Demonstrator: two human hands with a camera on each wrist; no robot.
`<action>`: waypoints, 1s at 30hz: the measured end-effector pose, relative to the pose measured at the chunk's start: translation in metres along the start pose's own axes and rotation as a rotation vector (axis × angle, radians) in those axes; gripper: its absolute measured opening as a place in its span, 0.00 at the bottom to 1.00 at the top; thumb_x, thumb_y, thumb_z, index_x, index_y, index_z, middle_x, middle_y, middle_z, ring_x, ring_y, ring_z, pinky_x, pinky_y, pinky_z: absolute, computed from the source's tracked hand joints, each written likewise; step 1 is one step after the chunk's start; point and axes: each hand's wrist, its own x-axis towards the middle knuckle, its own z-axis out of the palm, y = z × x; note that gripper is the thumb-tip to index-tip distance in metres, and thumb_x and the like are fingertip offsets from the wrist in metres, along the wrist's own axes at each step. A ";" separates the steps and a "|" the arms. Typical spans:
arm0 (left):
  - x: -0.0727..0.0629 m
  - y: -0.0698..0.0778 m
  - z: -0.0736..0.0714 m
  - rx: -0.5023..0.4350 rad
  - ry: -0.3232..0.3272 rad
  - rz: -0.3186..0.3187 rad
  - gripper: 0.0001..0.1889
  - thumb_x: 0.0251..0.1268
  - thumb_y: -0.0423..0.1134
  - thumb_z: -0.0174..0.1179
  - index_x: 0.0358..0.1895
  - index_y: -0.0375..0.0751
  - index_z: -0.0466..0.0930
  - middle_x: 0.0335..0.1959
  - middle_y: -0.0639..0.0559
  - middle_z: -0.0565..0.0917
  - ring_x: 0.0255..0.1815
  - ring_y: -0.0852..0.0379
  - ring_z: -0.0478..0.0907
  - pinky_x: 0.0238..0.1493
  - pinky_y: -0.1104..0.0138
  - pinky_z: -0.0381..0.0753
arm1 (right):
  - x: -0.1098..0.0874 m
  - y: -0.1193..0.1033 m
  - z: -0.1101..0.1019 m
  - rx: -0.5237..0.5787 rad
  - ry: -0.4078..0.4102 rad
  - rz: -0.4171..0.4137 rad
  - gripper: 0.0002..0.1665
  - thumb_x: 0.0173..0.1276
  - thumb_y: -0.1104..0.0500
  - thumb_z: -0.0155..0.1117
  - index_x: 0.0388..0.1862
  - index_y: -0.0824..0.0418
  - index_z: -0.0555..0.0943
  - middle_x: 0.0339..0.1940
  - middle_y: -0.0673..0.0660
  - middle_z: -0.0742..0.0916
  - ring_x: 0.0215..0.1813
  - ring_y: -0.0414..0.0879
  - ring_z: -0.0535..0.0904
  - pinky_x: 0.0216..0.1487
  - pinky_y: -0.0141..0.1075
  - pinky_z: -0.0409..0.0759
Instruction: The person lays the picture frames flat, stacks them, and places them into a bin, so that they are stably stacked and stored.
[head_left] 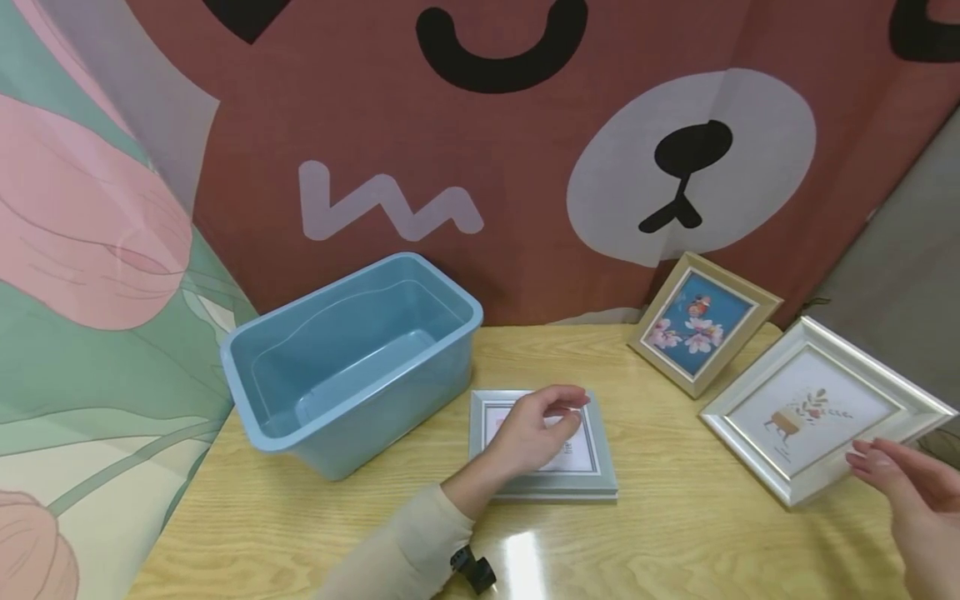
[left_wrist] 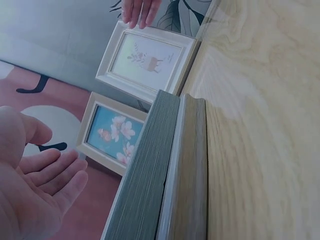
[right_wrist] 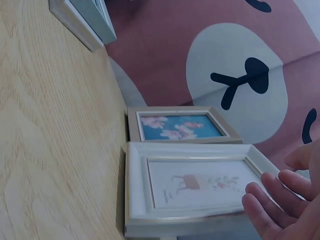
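Note:
A grey-green picture frame (head_left: 581, 457) lies flat on top of another frame (left_wrist: 192, 165) with a tan and whitish side. Over that pair hovers my left hand (head_left: 536, 429), its fingers loosely bent and holding nothing; the left wrist view has a gap between the palm and the stack. To the right, a silver-white frame (head_left: 806, 417) with a plant-pot drawing leans upright. My right hand (head_left: 918, 500) is at its lower right edge, fingers relaxed and spread in the right wrist view (right_wrist: 285, 200). Behind it stands a beige-gold frame (head_left: 693, 323) with a blossom picture.
A blue plastic bin (head_left: 382, 421) stands on the wooden table (head_left: 675, 533) at the left, with nothing inside. Behind the table hangs a cloth (head_left: 525, 167) with a bear face. Beneath my left sleeve is a small black item (head_left: 474, 570).

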 end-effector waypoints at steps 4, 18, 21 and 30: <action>0.001 0.001 0.004 -0.012 -0.015 0.005 0.19 0.78 0.30 0.58 0.67 0.30 0.81 0.63 0.38 0.88 0.64 0.41 0.86 0.67 0.70 0.83 | 0.002 0.001 -0.005 0.065 -0.019 -0.038 0.19 0.73 0.86 0.50 0.46 0.77 0.87 0.35 0.59 0.96 0.32 0.43 0.94 0.36 0.27 0.89; 0.002 0.002 0.013 -0.012 -0.037 -0.002 0.19 0.79 0.31 0.58 0.67 0.32 0.81 0.63 0.38 0.88 0.65 0.39 0.86 0.67 0.72 0.82 | 0.012 -0.006 -0.015 -0.414 0.149 0.037 0.22 0.80 0.73 0.57 0.41 0.47 0.88 0.31 0.33 0.92 0.30 0.23 0.86 0.37 0.12 0.81; 0.002 0.002 0.012 -0.001 -0.042 0.000 0.19 0.79 0.32 0.59 0.68 0.32 0.81 0.63 0.37 0.88 0.65 0.40 0.86 0.67 0.72 0.82 | 0.017 -0.006 -0.018 -0.437 0.195 0.133 0.20 0.80 0.70 0.60 0.41 0.43 0.86 0.28 0.31 0.90 0.27 0.22 0.84 0.37 0.10 0.78; 0.003 0.001 0.014 0.009 -0.049 -0.009 0.18 0.79 0.33 0.60 0.66 0.35 0.82 0.62 0.41 0.89 0.63 0.52 0.87 0.68 0.71 0.81 | 0.033 0.007 -0.028 -0.280 0.173 0.175 0.18 0.77 0.71 0.65 0.42 0.47 0.88 0.29 0.36 0.92 0.26 0.26 0.87 0.32 0.14 0.82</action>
